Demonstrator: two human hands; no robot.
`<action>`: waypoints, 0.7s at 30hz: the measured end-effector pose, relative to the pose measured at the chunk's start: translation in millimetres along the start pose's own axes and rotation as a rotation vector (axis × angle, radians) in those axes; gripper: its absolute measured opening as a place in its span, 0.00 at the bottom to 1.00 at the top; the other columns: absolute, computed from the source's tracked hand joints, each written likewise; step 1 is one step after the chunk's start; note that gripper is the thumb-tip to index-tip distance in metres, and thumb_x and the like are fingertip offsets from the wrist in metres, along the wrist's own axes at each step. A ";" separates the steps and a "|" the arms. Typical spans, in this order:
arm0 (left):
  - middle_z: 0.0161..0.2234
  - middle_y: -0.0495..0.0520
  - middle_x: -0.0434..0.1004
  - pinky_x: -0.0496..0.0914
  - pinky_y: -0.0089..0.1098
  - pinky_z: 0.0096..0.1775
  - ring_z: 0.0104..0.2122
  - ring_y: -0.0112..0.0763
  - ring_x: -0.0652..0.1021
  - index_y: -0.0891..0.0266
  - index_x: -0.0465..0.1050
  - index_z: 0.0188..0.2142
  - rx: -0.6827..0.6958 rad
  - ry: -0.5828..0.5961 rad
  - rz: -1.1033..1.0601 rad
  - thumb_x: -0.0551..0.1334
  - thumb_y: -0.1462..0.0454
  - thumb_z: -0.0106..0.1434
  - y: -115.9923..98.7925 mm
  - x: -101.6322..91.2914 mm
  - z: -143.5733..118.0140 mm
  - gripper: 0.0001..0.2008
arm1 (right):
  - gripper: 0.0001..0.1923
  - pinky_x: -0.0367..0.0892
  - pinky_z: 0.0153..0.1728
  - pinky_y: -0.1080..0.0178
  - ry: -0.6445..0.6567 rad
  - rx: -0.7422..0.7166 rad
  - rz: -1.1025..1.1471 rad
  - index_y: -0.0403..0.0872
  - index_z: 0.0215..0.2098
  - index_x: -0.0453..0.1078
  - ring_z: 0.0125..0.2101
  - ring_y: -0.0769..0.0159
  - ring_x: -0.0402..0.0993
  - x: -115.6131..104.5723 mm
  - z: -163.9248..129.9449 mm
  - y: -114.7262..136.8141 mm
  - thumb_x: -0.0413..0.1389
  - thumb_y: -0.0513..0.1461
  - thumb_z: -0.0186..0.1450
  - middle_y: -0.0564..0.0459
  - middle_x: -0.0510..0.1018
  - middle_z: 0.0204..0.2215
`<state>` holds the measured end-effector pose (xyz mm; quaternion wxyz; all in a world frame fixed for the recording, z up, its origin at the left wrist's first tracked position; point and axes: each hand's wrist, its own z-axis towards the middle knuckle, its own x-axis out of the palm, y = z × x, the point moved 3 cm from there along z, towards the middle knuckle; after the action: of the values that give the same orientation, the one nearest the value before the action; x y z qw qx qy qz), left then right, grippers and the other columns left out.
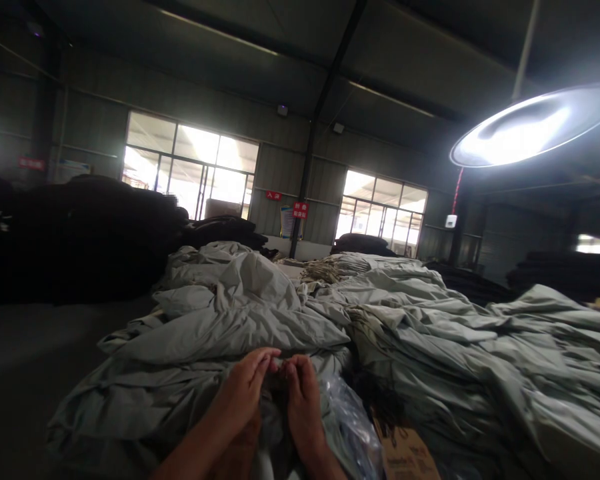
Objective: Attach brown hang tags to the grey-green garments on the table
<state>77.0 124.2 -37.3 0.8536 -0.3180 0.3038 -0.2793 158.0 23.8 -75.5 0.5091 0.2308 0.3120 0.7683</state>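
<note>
On rumpled grey-green cloth (240, 320) | both hands (275, 390) pinch a fold.

forearms (200, 447) cut off below, fingertips' pinch unclear

– Where do the hands sit?
– The left hand (245, 387) and right hand (303, 400) meet fingertip to fingertip on the near edge of the heaped cloth (240, 313).
– And around the fingers?
– Just right of them lies a plastic bag (347, 417), with a cardboard box (405, 453) right of that. More cloth spreads beyond and far right. Dark stacks (80, 233) stand well left, behind
</note>
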 end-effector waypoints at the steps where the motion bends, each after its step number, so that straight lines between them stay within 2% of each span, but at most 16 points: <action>1: 0.36 0.56 0.78 0.71 0.32 0.42 0.37 0.33 0.77 0.61 0.73 0.41 0.022 0.005 -0.020 0.47 0.57 0.61 -3.8 5.4 2.4 0.19 | 0.13 0.64 0.31 0.66 0.011 0.040 0.052 0.49 0.29 0.65 0.27 0.67 0.66 0.2 0.8 1.0 0.49 0.49 0.63 0.56 0.70 0.25; 4: 0.42 0.57 0.78 0.69 0.35 0.48 0.43 0.35 0.76 0.60 0.73 0.42 0.064 -0.020 -0.045 0.50 0.58 0.60 -6.5 22.0 3.2 0.18 | 0.13 0.65 0.32 0.67 0.062 0.119 0.159 0.49 0.28 0.67 0.28 0.67 0.67 0.8 0.9 3.1 0.52 0.50 0.61 0.56 0.72 0.26; 8: 0.46 0.58 0.76 0.68 0.39 0.50 0.46 0.36 0.75 0.60 0.71 0.44 -0.012 -0.083 -0.126 0.49 0.57 0.60 7.8 35.4 -6.1 0.18 | 0.12 0.66 0.35 0.65 0.153 0.187 0.225 0.48 0.29 0.70 0.31 0.66 0.69 2.6 -2.1 2.7 0.55 0.48 0.58 0.55 0.75 0.27; 12: 0.48 0.59 0.74 0.67 0.40 0.52 0.49 0.37 0.73 0.60 0.69 0.47 -0.083 -0.099 -0.177 0.49 0.54 0.61 17.9 37.1 -13.6 0.21 | 0.12 0.65 0.36 0.65 0.225 0.214 0.226 0.47 0.29 0.72 0.32 0.65 0.70 4.5 -4.2 6.3 0.56 0.47 0.57 0.53 0.77 0.30; 15: 0.48 0.61 0.73 0.66 0.41 0.52 0.48 0.39 0.73 0.63 0.68 0.48 -0.121 -0.072 -0.156 0.48 0.52 0.61 19.0 37.2 -14.5 0.23 | 0.11 0.65 0.35 0.65 0.272 0.230 0.217 0.47 0.28 0.73 0.31 0.65 0.70 5.9 -5.3 8.6 0.56 0.46 0.57 0.53 0.76 0.27; 19: 0.49 0.61 0.73 0.64 0.42 0.53 0.49 0.39 0.72 0.62 0.68 0.48 -0.097 -0.040 -0.112 0.50 0.52 0.59 14.8 37.0 -13.7 0.23 | 0.11 0.65 0.33 0.65 0.242 0.254 0.236 0.47 0.30 0.73 0.30 0.65 0.69 4.7 -5.8 4.8 0.57 0.46 0.57 0.55 0.74 0.25; 21: 0.49 0.60 0.73 0.65 0.41 0.53 0.49 0.38 0.72 0.61 0.68 0.48 -0.092 -0.031 -0.125 0.51 0.53 0.59 11.3 35.6 -13.6 0.22 | 0.10 0.64 0.32 0.66 0.201 0.254 0.250 0.47 0.28 0.72 0.29 0.66 0.68 2.7 -4.9 2.4 0.58 0.46 0.57 0.55 0.73 0.24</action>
<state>94.2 102.5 -65.8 0.8234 -0.3796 0.2828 -0.3128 152.1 24.4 -77.1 0.3428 0.2522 0.4248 0.7990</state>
